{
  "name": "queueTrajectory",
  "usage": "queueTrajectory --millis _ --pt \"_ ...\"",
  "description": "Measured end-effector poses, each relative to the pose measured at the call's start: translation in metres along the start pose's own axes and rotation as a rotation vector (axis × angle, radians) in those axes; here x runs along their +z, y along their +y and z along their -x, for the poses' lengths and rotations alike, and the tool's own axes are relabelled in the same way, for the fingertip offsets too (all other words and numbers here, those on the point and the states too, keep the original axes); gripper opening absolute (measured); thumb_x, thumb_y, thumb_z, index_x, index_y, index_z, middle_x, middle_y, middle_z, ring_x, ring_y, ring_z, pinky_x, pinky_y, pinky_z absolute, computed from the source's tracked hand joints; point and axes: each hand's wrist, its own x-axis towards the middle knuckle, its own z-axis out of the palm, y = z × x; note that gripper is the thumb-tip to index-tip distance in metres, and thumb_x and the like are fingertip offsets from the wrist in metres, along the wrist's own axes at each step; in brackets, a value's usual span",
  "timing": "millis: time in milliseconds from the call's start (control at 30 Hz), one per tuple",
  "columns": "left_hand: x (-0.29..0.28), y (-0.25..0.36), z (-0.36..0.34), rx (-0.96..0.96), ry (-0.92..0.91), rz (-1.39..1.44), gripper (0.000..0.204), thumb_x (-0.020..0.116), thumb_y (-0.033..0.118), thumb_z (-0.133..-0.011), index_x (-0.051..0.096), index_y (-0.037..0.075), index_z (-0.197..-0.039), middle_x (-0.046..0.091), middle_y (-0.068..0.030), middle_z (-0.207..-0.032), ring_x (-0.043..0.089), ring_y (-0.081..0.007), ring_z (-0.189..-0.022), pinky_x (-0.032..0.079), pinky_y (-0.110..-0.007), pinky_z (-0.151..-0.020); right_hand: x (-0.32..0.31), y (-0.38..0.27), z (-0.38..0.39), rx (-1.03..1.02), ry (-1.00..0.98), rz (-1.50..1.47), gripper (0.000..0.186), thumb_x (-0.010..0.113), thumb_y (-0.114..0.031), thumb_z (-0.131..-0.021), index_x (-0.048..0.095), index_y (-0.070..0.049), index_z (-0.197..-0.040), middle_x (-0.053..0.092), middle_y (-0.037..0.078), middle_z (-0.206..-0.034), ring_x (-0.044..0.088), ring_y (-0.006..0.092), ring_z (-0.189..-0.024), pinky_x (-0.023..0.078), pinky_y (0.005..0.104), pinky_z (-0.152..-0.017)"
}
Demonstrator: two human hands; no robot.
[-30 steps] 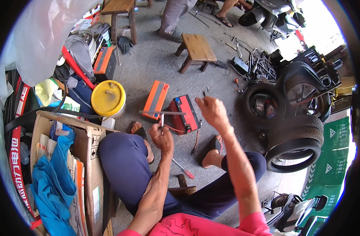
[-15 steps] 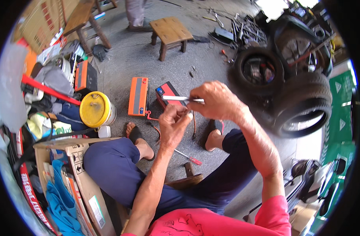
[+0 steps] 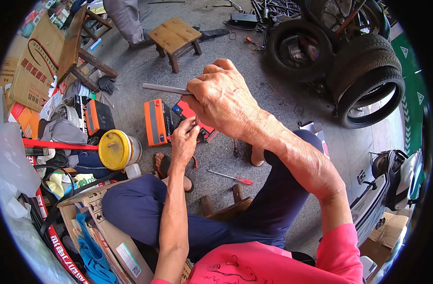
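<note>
My right hand [image 3: 221, 92] is closed round a slim, flat, silver-grey tool [image 3: 162, 88] that points left; the kind cannot be made out. Just below it, my left hand [image 3: 182, 144] has its fingers pinched together near the bottom of the right fist. What it pinches is small and mostly hidden. Beyond the hands, an orange-and-black battery [image 3: 155, 123] stands on the floor. Beside it sits a red-and-black battery [image 3: 182, 110], partly covered by my right hand. A red-handled screwdriver [image 3: 245, 181] lies on the floor between my feet.
A yellow-lidded bucket [image 3: 115, 149] and another orange battery [image 3: 97, 117] stand at left, near an open cardboard box [image 3: 124, 236]. A small wooden stool [image 3: 174, 37] is ahead, with another person's leg [image 3: 126, 21] behind it. Tyres [image 3: 370, 97] are stacked at right.
Both hands have shifted left and the right hand has risen, with the tool still in its grip. My view has turned, so the stool and tyres sit higher in the picture.
</note>
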Motion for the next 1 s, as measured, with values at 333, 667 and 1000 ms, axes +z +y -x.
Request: queueTrajectory --millis 333,667,1000 --pt "0.042 -0.062 0.029 0.0 0.081 -0.409 0.033 0.057 -0.004 -0.085 0.06 -0.002 -0.118 0.06 -0.0205 -0.105 0.063 -0.0353 -0.097 0.051 -0.043 -0.083 -0.001 0.0 0.002 0.055 -0.004 0.029 0.015 0.069 -0.018 -0.075 0.065 -0.006 -0.066 0.065 0.009 -0.066 0.061 0.0262 -0.075 0.039 0.0423 -0.083" --pt "0.053 -0.054 0.044 0.177 0.007 -0.848 0.055 0.058 -0.003 -0.08 0.048 -0.003 -0.135 0.052 -0.0178 -0.107 0.054 -0.0345 -0.103 0.046 -0.044 -0.088 -0.005 -0.005 0.002 0.075 -0.102 0.041 0.015 0.066 -0.017 -0.078 0.065 -0.006 -0.068 0.065 0.008 -0.067 0.061 0.0258 -0.076 0.039 0.043 -0.088" --pt "0.054 -0.048 0.044 0.187 -0.023 -0.938 0.06 0.061 0.0 -0.079 0.045 0.0 -0.138 0.048 -0.0167 -0.11 0.052 -0.0342 -0.101 0.043 -0.044 -0.082 -0.006 -0.008 0.001 0.077 -0.122 0.034 0.015 0.068 -0.018 -0.079 0.066 -0.007 -0.069 0.064 0.006 -0.066 0.062 0.0243 -0.077 0.038 0.0424 -0.091"
